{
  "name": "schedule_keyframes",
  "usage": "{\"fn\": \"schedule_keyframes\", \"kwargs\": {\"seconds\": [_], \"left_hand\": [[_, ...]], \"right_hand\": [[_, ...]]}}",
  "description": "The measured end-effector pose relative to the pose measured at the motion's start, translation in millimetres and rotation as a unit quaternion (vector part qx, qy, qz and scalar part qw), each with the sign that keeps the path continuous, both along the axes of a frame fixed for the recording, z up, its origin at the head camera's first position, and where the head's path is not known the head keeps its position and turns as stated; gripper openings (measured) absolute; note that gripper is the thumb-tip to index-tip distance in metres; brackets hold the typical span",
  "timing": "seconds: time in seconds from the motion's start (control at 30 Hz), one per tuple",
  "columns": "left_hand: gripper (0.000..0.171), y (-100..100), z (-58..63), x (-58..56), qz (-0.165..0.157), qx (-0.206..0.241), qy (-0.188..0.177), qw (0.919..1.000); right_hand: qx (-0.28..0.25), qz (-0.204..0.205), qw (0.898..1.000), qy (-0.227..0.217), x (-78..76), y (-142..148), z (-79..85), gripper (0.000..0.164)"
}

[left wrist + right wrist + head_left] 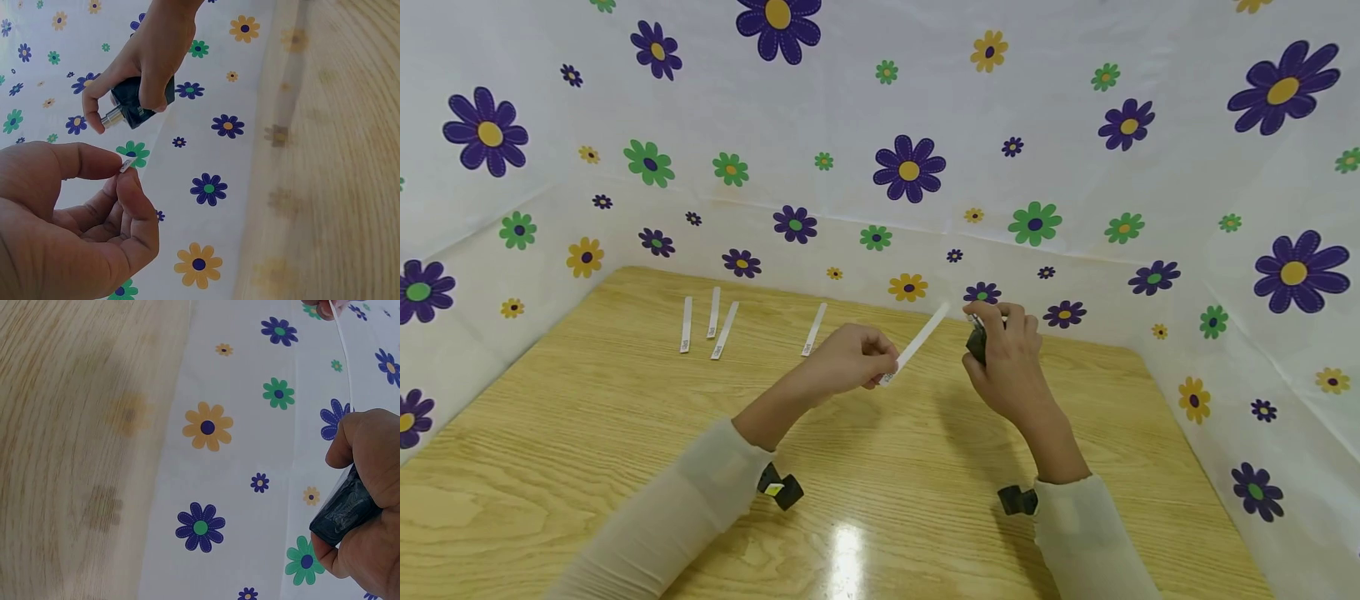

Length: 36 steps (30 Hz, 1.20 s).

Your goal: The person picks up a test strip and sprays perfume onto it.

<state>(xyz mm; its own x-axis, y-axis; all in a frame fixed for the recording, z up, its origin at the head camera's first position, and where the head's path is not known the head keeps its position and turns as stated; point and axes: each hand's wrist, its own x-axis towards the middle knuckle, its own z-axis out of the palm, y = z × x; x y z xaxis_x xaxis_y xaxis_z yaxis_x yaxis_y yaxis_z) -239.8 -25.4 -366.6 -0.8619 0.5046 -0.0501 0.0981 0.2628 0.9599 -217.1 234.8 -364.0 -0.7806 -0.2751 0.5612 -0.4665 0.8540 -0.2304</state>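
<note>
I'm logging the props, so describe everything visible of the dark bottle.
The bottle is dark and boxy, glossy like glass, with pale print too small to read and a silver, metal-looking spray top. The right grip holds it in the air above the table, roughly upright, thumb on one side, index finger at the spray top. A raised white strip ends just left of it.
</note>
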Motion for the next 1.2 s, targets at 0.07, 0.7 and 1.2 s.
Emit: {"fn": "schedule_keyframes", "kwargs": {"seconds": [0.07, 0.7, 1.2], "left_hand": [[0.011, 1, -2.1, 0.6, -0.004, 0.000, 0.001, 1.0000], [0.010, 3, 1.4, 10.6, -0.017, 0.001, 0.016, 0.9997], [0.010, 5, 0.4, 12.4, -0.028, 0.006, 0.004, 0.9996]], "right_hand": [[0.000, -0.001, 1.000, 0.000, 0.0, 0, 0.0, 0.065], [0.016, -0.008, 1.000, 0.024, -1.5, -3, -4.8, 0.063], [0.049, -0.020, 0.998, 0.042, -2.1, -4, -9.0, 0.059]]}}
